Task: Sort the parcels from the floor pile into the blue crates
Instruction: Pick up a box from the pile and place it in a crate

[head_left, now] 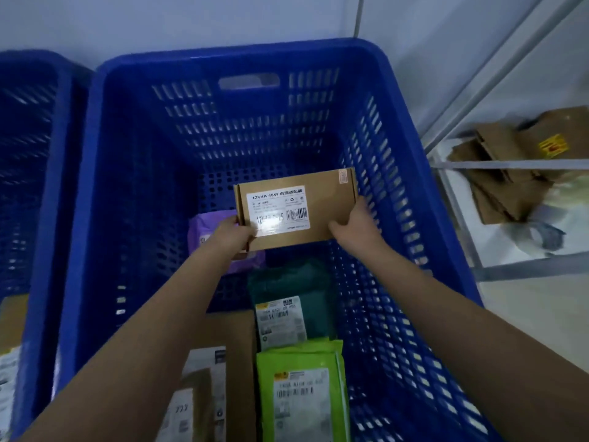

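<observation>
Blue crates on pale floor

One view only, head-worn, wide-angle. Looks forward and steeply down into a blue crate, close enough that the near rim falls out of the bottom edge. Faces a pale wall just behind the far rim. Both forearms enter from the bottom corners and meet near the centre, where the hands (left, right) hold a box at roughly arm's length. Takes in a slice of a second crate at the left edge and a metal rack with cardboard at the right. Straight lines bend toward the edges.
</observation>
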